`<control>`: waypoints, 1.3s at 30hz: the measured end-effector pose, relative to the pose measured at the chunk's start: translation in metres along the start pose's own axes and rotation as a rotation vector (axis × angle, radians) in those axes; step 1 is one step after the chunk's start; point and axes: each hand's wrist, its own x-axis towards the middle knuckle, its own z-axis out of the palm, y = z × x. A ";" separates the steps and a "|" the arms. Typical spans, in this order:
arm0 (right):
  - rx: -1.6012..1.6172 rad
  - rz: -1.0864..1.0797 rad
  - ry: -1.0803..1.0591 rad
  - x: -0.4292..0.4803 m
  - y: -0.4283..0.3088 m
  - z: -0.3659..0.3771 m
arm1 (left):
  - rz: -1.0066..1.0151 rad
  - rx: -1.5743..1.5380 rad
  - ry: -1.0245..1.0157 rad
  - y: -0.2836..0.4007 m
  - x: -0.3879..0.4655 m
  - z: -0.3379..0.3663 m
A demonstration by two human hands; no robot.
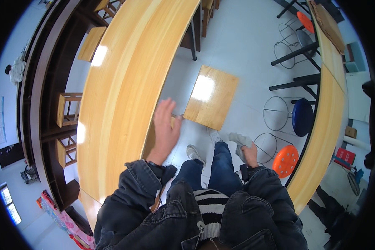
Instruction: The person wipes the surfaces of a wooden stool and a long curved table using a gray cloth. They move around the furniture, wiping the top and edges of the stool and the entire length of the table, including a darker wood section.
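Observation:
My right hand (252,154) grips a crumpled grey-green cloth (239,140), which hangs in the air over the floor beside my right leg. My left hand (166,132) is raised by the near edge of the long wooden table (122,103); its thumb stands apart from the fingers and it holds nothing. Whether it touches the table edge I cannot tell. Just ahead of my feet is a wooden stool (215,107) with a flat rectangular seat that reflects the light. Its legs are mostly hidden under the seat.
On the right, an orange round stool (286,161) and a blue round stool (302,117) with wire legs stand by a second table (328,122). Its black legs jut out toward the aisle. Wooden stools (69,110) line the long table's far side. A person (17,70) is at the far left.

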 end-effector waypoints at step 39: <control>0.279 0.106 0.037 0.135 -0.011 -0.193 | -1.027 0.452 -0.358 -0.033 0.040 0.035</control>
